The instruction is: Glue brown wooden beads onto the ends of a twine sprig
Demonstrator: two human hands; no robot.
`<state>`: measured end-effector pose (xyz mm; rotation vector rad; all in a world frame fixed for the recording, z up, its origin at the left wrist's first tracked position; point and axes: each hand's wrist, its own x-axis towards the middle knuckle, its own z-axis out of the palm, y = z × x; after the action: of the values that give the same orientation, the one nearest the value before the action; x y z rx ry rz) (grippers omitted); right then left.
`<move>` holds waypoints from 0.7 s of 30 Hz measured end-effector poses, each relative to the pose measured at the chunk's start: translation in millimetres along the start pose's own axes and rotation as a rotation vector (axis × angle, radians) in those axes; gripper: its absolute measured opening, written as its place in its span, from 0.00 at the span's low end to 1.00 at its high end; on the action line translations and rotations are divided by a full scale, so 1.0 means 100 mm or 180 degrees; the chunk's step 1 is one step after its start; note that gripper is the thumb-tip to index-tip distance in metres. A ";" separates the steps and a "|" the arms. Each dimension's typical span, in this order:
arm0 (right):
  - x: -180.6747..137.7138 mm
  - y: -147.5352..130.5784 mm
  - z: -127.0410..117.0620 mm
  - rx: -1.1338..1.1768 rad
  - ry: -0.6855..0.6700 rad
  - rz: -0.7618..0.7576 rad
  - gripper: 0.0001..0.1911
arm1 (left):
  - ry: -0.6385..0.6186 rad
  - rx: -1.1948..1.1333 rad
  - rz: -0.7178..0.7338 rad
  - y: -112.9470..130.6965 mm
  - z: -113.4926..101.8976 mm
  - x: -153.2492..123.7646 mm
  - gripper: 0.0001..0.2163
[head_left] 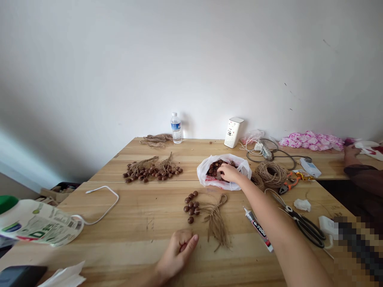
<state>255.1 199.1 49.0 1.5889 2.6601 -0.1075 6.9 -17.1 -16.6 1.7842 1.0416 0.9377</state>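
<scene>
My right hand point(229, 173) reaches into a white plastic bag point(206, 173) full of brown nut beads point(214, 166), fingers curled among them. Whether it grips one I cannot tell. My left hand point(178, 251) rests on the wooden table point(134, 223) near the front edge, fingers loosely curled, nothing visible in it. Just beyond it lie a small cluster of brown beads point(191, 205) and a bundle of cut twine strands point(216, 219).
A larger pile of beads strung on twine point(152, 169) lies mid-left. A glue tube point(259, 230), scissors point(305, 225), pliers point(287, 182) and a twine coil point(271, 174) sit right. A water bottle point(176, 128) stands at the wall. Another person's hand point(350, 153) is far right.
</scene>
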 end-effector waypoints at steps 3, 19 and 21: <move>-0.05 -0.04 0.00 -0.0005 -0.0319 -0.0242 0.09 | -0.0014 0.0004 0.0008 -0.02 0.00 0.00 0.21; -0.18 -0.21 0.08 -0.0147 -0.0543 -0.0604 0.08 | -0.0048 0.0105 -0.0028 0.02 -0.01 0.01 0.20; -0.19 -0.21 0.09 -0.0155 -0.0469 -0.0569 0.08 | -0.0038 0.0112 -0.0030 0.01 0.00 0.02 0.20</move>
<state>245.6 172.0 41.8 1.2741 2.6623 -0.1574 7.3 -15.8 -15.4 1.8101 1.0643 0.9070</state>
